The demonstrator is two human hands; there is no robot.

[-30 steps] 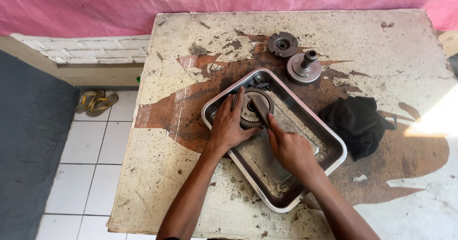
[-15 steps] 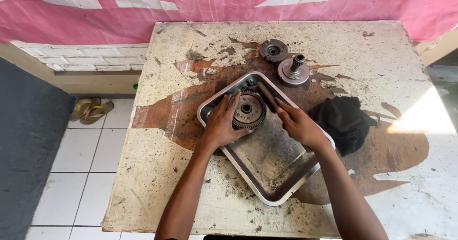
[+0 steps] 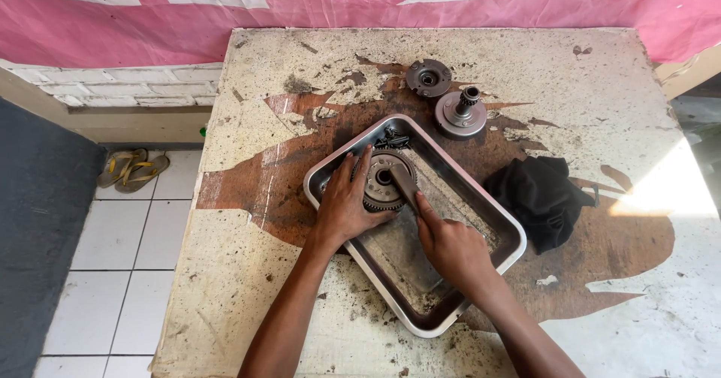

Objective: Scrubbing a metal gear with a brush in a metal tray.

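One tray sits on the table, holding one gear at its far left end. The left hand grips the gear's left rim; the right hand, just near-right, clasps a brush against it. Two round parts and one black cloth lie beyond.

a worn, paint-flaked cream table carries a rectangular metal tray at centre, two round metal clutch parts at twelve o'clock, a crumpled black rag at three.

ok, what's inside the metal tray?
In the metal tray: a toothed gear assembly held by the left hand, the right hand pressing a brush to it. Smaller dark parts behind; hands hide the rest.
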